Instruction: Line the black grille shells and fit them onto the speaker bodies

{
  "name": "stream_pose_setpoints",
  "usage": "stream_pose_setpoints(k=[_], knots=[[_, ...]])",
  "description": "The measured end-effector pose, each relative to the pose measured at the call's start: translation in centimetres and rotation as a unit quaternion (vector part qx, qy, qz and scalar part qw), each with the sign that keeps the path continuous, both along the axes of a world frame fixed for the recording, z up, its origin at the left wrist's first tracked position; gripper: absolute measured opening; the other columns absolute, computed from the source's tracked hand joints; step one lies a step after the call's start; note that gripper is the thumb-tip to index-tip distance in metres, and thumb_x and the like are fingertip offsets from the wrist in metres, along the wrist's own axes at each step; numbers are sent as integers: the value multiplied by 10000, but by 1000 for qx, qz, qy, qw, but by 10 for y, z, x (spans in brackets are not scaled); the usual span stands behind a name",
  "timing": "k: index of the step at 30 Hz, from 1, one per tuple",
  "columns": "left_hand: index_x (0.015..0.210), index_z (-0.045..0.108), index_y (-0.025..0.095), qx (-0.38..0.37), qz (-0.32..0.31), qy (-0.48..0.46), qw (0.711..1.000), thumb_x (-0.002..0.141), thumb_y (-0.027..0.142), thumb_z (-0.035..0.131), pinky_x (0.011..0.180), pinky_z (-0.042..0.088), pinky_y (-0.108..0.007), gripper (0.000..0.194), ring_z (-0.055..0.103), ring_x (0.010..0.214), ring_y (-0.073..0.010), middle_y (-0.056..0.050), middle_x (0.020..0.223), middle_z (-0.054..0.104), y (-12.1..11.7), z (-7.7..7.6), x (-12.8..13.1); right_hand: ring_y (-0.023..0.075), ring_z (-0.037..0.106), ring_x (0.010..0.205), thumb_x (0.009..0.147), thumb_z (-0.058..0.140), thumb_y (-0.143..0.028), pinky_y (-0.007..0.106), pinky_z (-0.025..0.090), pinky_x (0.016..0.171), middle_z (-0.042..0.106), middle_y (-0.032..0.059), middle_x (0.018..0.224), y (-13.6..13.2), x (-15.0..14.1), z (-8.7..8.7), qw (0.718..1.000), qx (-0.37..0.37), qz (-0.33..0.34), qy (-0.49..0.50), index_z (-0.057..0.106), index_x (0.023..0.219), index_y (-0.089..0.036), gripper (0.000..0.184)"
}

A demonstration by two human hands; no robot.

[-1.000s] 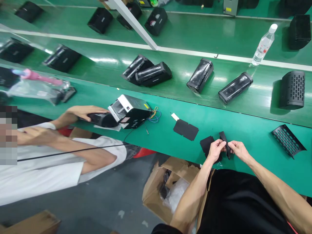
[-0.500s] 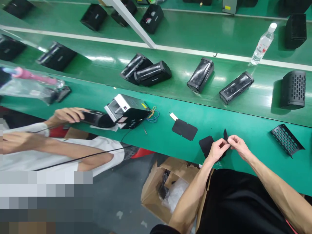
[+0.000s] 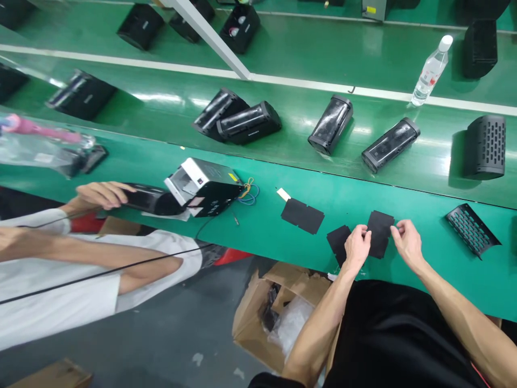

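My left hand (image 3: 357,245) and my right hand (image 3: 406,242) hold a flat black sheet (image 3: 379,230) between them, one pinching each side edge, just above the green bench (image 3: 424,237). A second black sheet (image 3: 337,240) lies on the bench under my left hand. A third black sheet (image 3: 302,215) with a white tab lies further left. A black perforated grille (image 3: 470,230) rests on the bench to the right.
Several black speakers, such as one (image 3: 330,124), lie on the conveyor (image 3: 283,156) behind the bench. A water bottle (image 3: 428,71) stands at the back right. A co-worker's hand (image 3: 100,194) holds a black part beside a white-topped box (image 3: 204,186). An open carton (image 3: 278,312) sits below.
The black sheet was folded or edge-on between my hands; now it is spread out flat, with my hands moved apart to its two sides.
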State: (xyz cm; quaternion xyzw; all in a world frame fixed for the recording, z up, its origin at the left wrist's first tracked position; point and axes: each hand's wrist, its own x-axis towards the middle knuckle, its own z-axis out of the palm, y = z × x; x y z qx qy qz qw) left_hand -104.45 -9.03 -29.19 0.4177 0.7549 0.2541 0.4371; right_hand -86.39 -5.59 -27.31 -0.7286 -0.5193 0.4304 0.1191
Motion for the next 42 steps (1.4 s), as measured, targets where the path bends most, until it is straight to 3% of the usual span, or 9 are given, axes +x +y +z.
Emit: stream_pose_setpoints(k=[3,6,9,12,22,26,29,37,42], knots=[[1091,693,239,-20,7,7,1000,976,234,606,914,529,-364,144,745,962,-243,-75,1011,795,0,-5,-3,232,645,788,903,716,-444,328,430,730,703,32,831,-6,-23,-2,995,-14,89,-32,659,876,-254,200],[1058,682,226,-40,12,2,999,1016,244,534,786,542,-296,155,747,762,-182,-44,907,799,1,-8,-6,230,666,818,922,727,-337,314,402,725,728,50,899,-9,-42,-8,988,-25,140,-58,667,867,-239,128],[959,678,219,-59,4,-13,998,1030,336,544,645,505,-251,191,658,527,-128,1,753,757,3,-10,-5,233,690,894,1022,594,-303,310,407,750,752,83,997,-9,-42,-14,984,-24,166,-67,691,912,-230,164],[915,669,225,-69,-1,-15,998,994,407,628,591,468,-245,202,619,474,-125,26,683,714,6,-12,-2,236,705,929,1029,555,-289,303,419,763,768,87,1020,-8,-30,-16,983,-20,176,-54,710,937,-234,189],[1098,689,240,-59,-18,23,998,986,406,633,794,461,-301,208,717,887,-229,-46,882,756,3,-3,0,215,664,599,916,539,-401,300,441,631,667,10,604,-9,2,-30,995,-40,65,68,671,858,-234,220],[878,706,236,-61,-37,-23,997,886,483,726,719,425,-287,247,649,770,-211,-5,721,678,2,-3,2,195,631,536,875,553,-511,282,434,564,637,-2,556,-11,1,-36,989,-52,17,140,645,822,-230,300],[705,632,220,-65,-30,-87,994,903,578,648,624,386,-262,409,561,630,-160,26,602,571,3,-9,3,192,614,516,847,573,-585,283,419,549,614,-5,534,-12,3,-36,985,-57,-23,163,629,795,-231,362],[692,527,232,-107,28,-224,968,823,775,603,432,244,-233,565,386,397,-92,85,493,385,13,-20,10,158,539,494,818,611,-706,276,372,523,627,7,573,-17,19,-32,972,-71,-109,194,621,798,-226,480],[715,552,215,-112,8,-252,961,851,722,643,424,256,-217,533,451,417,-87,60,522,480,17,-12,4,121,436,447,785,635,-749,257,300,471,584,-7,531,-15,24,-30,964,-94,-114,220,594,753,-226,525]])
